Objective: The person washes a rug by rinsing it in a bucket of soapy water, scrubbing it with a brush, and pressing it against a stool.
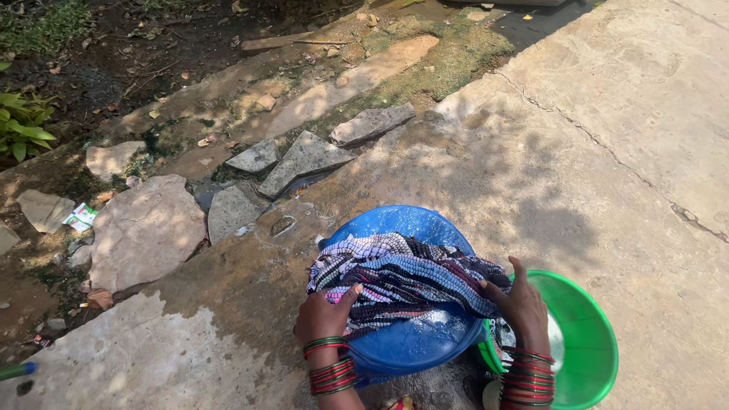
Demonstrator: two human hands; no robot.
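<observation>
A woven rag rug (402, 277) in purple, black, white and pink stripes lies bunched across an overturned blue plastic tub (406, 342). My left hand (326, 311) presses on the rug's near left edge, thumb raised against the cloth. My right hand (516, 300) rests flat on the rug's right end, fingers spread. Red and green bangles circle both wrists. White suds show on the tub below the rug.
A green plastic basin (592, 334) stands right of the tub, partly behind my right wrist. All sit on a cracked concrete slab (592, 152). Broken flat stones (304, 159), muddy ground and green plants (23, 125) lie at the far left.
</observation>
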